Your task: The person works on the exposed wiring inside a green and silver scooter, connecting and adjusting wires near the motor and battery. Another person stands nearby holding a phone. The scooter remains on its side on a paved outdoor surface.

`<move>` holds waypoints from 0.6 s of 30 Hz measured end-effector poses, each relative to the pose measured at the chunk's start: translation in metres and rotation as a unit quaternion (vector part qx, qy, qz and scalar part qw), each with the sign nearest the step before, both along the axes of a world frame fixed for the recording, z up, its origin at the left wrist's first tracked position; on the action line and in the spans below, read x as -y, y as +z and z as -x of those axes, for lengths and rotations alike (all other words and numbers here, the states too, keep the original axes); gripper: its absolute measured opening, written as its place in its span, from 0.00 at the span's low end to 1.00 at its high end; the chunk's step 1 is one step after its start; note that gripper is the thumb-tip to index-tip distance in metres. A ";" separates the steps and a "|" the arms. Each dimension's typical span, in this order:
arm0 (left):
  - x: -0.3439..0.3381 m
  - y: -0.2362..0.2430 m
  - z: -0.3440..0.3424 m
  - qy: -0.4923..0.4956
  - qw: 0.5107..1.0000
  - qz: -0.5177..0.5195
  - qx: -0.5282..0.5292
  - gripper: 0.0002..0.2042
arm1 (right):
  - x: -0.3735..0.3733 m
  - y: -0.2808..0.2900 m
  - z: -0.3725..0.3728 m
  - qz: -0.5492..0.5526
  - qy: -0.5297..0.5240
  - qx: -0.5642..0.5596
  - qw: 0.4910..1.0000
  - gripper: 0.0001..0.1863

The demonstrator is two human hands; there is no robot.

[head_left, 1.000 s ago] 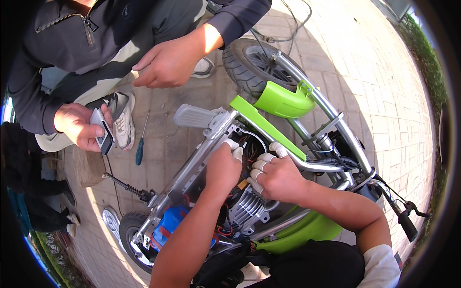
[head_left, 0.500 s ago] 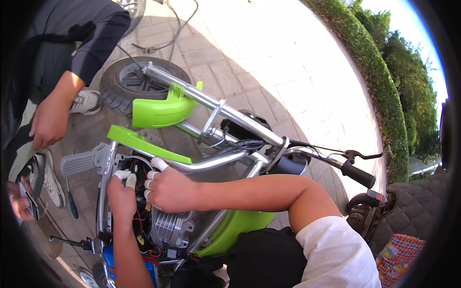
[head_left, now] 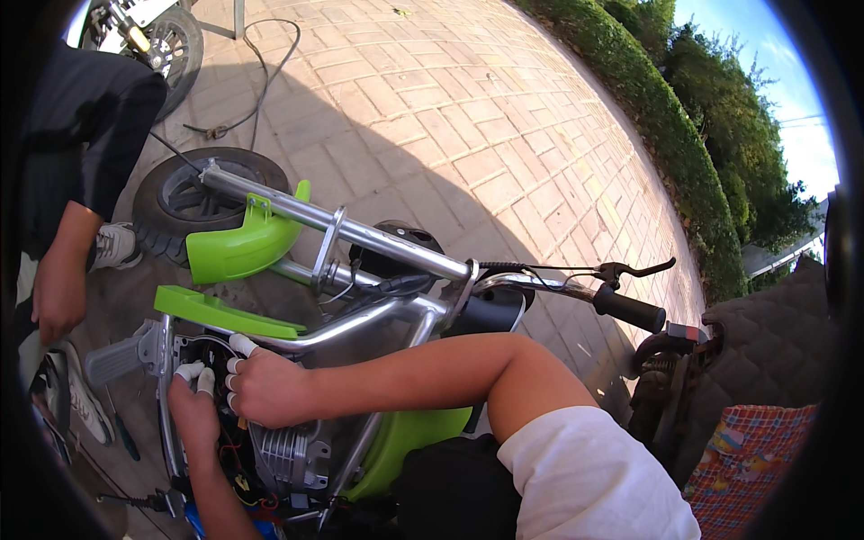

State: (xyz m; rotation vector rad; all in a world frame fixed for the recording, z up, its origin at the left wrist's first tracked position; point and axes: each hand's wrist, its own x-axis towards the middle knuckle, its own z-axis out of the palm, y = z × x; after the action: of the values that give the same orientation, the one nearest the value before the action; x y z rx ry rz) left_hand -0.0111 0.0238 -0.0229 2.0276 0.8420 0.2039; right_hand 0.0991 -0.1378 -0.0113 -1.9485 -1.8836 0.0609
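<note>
Around the finned motor [head_left: 283, 455], keeping the wires [head_left: 239, 450] slack seems sensible. Just beyond, left hand [head_left: 195, 416] and right hand [head_left: 270, 388] curl into the motorbike [head_left: 360, 329] on the paving [head_left: 432, 135], grip hidden; small, gentle movements look safest.

right of me, i note a red checked cloth [head_left: 751, 472] beside a dark quilted cover [head_left: 765, 364]. beyond: brick paving [head_left: 423, 99], green hedge [head_left: 666, 153] along its edge. upper left: dark cable [head_left: 216, 132] near a spoked wheel [head_left: 176, 52].
</note>
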 end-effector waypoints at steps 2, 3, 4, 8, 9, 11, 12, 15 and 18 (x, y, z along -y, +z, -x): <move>0.001 0.003 0.000 0.002 1.000 0.005 -0.002 0.08 | -0.001 0.000 0.000 -0.004 0.000 -0.004 1.000 0.08; 0.000 0.001 0.000 0.003 1.000 0.005 -0.001 0.08 | -0.001 0.000 0.000 0.003 0.003 -0.002 1.000 0.08; -0.001 -0.003 0.001 0.003 1.000 0.005 0.001 0.08 | 0.000 0.001 0.000 0.010 0.006 0.000 1.000 0.09; 0.000 -0.008 -0.001 -0.004 1.000 0.005 -0.003 0.08 | 0.009 0.006 0.010 -0.019 -0.021 -0.040 0.999 0.10; -0.003 -0.009 0.002 -0.001 1.000 0.009 -0.005 0.08 | 0.011 0.021 0.015 -0.072 -0.020 -0.057 0.996 0.10; -0.007 -0.012 0.004 0.000 1.000 0.017 -0.010 0.08 | 0.026 0.053 0.029 -0.175 -0.023 -0.090 0.980 0.11; -0.006 -0.011 0.003 -0.002 1.000 0.004 -0.008 0.08 | 0.037 0.058 0.031 -0.123 0.000 -0.143 0.982 0.11; -0.007 -0.016 0.002 -0.011 1.000 -0.025 -0.005 0.09 | 0.075 0.077 0.034 -0.016 0.044 -0.300 0.953 0.11; -0.009 -0.017 0.000 -0.031 0.999 -0.003 -0.013 0.10 | 0.128 0.105 0.012 -0.107 -0.025 -0.461 0.881 0.10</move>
State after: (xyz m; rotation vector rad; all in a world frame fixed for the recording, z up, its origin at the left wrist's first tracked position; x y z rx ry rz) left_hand -0.0111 0.0331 -0.0397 2.0622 0.7935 0.1453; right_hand 0.0867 -0.2662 0.0932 -1.4096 -1.1340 0.6211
